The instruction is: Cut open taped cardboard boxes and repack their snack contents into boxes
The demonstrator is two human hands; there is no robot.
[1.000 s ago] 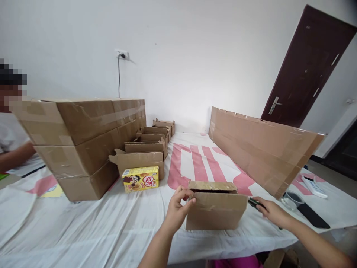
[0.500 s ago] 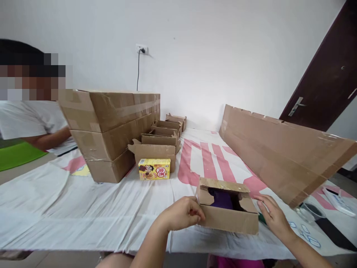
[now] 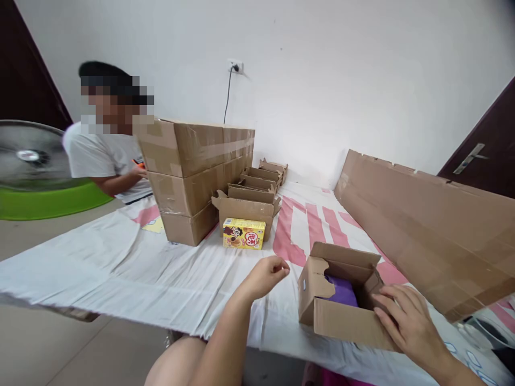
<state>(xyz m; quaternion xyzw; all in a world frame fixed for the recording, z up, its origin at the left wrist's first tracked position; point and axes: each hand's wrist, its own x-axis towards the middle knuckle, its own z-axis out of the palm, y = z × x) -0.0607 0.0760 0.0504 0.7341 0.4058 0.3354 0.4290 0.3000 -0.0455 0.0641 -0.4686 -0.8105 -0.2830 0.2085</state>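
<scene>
A small cardboard box [image 3: 350, 324] stands near the table's front edge with its flaps up. Inside it, toward the left, lies something purple [image 3: 341, 290] that I cannot identify. My right hand [image 3: 410, 313] rests at the box's right side, fingers stretched and apart, touching its edge or flap. To the left of the box, apart from it, my left hand [image 3: 267, 276] hovers over the cloth with fingers curled and nothing visible in them. Just beyond it is a yellow snack box [image 3: 244, 233] with a cartoon figure, in front of a row of open cardboard boxes [image 3: 243, 206].
Stacked taped cartons [image 3: 193, 185] form a wall at the left. A tall cardboard panel [image 3: 426, 225] borders the right. White-and-pink cloth [image 3: 177, 284] covers the table. Past the cartons sits a person [image 3: 96, 153] near a fan [image 3: 30, 155].
The view has swung left. The box's flaps have been opened wider, showing more of the purple thing. My left hand has left the box; my right hand has moved onto its right side.
</scene>
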